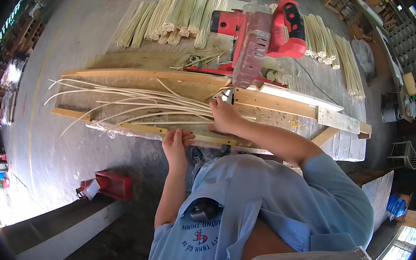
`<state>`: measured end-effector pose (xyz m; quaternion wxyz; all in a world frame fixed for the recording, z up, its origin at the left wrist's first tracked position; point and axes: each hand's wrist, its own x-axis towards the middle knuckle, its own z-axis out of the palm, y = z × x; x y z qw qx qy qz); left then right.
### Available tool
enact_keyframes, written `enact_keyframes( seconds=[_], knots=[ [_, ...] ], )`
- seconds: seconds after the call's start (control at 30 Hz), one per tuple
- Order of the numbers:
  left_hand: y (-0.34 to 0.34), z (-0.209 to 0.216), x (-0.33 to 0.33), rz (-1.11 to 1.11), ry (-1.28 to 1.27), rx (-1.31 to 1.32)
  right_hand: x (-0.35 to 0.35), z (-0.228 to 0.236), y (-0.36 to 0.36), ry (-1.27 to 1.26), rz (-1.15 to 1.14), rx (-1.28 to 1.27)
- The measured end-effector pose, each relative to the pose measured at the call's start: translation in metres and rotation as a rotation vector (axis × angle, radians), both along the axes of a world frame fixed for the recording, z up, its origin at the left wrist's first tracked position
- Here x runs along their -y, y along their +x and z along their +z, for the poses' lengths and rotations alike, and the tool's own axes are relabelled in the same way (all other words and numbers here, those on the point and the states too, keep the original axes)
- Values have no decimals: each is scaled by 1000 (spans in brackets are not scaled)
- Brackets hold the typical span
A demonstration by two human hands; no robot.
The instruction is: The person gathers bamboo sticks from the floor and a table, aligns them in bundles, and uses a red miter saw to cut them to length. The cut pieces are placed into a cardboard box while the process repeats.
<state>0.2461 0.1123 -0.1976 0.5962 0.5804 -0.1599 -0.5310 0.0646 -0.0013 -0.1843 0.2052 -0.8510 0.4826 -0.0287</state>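
A loose bundle of long, thin pale canes (140, 100) lies in a wooden trough on the bench, its far ends fanned out to the left. My right hand (226, 116) is closed over the right end of these canes, thumb toward me and fingers on the far side. Just beyond it stands a red mitre saw (254, 43) with a dusty blade guard and a black-gripped handle. My left hand (176, 144) is at the near edge of the trough, beside its wooden front rail (150, 129). Its fingers are curled together in a pinch; anything between them is too small to make out.
Bundles of cut canes (176, 12) are stacked behind the saw, with more bundles (327, 43) to its right. A wooden fence rail (275, 102) runs right from the saw. On the floor at left sits a red box (119, 184). A cable (319, 86) crosses the bench.
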Motion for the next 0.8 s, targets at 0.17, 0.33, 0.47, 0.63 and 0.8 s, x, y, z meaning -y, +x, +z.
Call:
enact_keyframes(
  seconds=[0.17,0.33,0.47,0.63,0.8],
  knots=[
    [-2,-13,-13,-166,29,-101,11,-11,3,-53,7,-129],
    [-11,-8,-11,-256,56,-140,21,-10,1,5,-16,-150],
    [-7,4,6,-161,-65,-109,19,22,1,250,6,95],
    [11,75,64,-133,-494,-377,12,56,10,332,188,621],
    [12,151,94,-207,-732,-186,33,114,13,627,275,726]
  ],
)
